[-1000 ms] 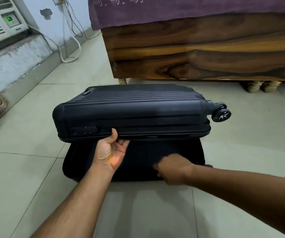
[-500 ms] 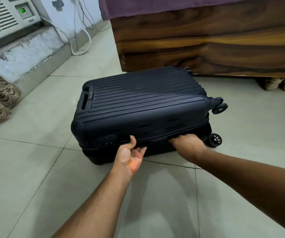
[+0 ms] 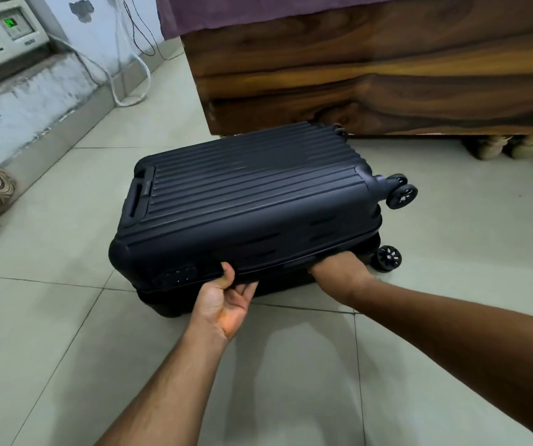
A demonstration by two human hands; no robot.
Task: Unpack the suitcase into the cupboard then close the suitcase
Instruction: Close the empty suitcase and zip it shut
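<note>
The left hand (image 3: pixel 226 300) grips the suitcase (image 3: pixel 246 204) lid edge; the right hand (image 3: pixel 339 273) fingers are hidden in the gap, grip unclear. Better withdraw them before pressing shut.

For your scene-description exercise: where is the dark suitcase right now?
In the head view, the suitcase lies flat on the tiled floor at centre frame, just in front of the wooden bed base, with both hands at its near edge.

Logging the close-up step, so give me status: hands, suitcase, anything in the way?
Left hand grips lid edge. Right hand fingers tucked in seam. Suitcase lid nearly down. Right hand is in the way.
</note>
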